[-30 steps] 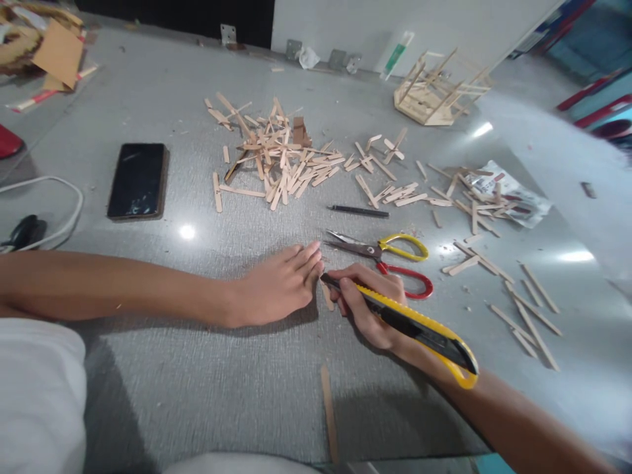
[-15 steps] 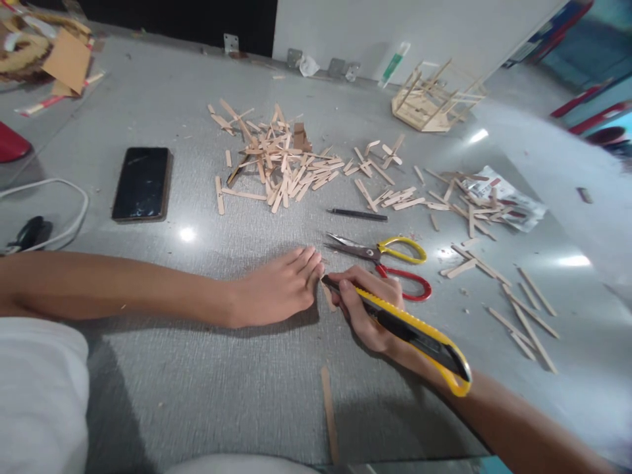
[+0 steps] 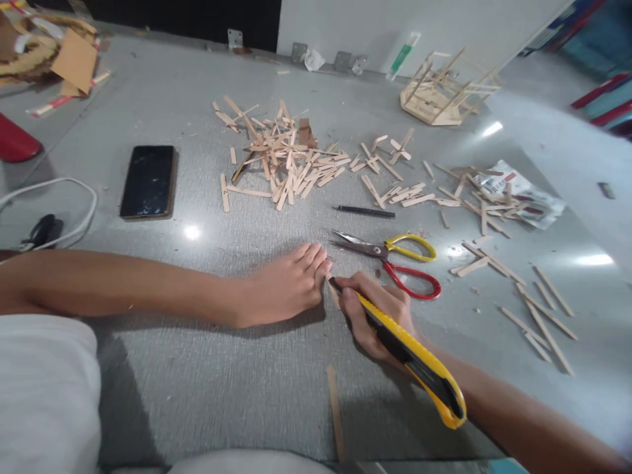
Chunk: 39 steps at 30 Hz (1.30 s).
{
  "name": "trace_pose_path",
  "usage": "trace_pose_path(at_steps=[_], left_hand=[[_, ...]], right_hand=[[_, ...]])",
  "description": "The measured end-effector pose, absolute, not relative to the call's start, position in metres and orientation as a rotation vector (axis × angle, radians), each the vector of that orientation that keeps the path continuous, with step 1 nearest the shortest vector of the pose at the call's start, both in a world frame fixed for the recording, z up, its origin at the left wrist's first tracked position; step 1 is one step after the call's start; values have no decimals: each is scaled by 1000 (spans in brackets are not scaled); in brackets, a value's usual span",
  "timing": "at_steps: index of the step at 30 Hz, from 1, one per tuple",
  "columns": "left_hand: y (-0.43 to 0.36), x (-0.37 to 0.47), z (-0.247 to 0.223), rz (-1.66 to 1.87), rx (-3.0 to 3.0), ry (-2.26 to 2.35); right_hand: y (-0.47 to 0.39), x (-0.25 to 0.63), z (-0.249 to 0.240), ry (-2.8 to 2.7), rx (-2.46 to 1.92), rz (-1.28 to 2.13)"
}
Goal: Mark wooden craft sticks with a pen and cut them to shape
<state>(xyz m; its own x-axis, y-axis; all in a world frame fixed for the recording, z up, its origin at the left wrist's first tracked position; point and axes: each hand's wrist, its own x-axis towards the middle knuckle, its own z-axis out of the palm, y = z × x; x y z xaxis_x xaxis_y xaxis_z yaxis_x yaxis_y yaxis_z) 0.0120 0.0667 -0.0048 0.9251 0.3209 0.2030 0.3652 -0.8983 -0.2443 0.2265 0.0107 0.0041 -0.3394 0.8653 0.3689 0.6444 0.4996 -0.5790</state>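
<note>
While the right hand [image 3: 388, 301] grips a yellow utility knife [image 3: 412, 357] at a wooden stick [image 3: 334, 296], the left hand [image 3: 290, 284] lies palm-down alongside — whether pinching it, I cannot tell.

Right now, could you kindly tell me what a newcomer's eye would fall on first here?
Probably the yellow-and-black box cutter in the right hand near the middle, pointing toward the fingers of the left hand. Just beyond the right hand, yellow-and-red-handled scissors lie open on the grey table. Farther back sprawls a pile of wooden sticks, with a wooden frame to its right.
</note>
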Motion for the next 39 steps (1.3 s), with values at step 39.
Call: trace_pose_path(at_steps=[39], left_hand=[[70,7,12,-561,-3130,-993]], right_hand=[[14,233,8,-1778,-1393,632]])
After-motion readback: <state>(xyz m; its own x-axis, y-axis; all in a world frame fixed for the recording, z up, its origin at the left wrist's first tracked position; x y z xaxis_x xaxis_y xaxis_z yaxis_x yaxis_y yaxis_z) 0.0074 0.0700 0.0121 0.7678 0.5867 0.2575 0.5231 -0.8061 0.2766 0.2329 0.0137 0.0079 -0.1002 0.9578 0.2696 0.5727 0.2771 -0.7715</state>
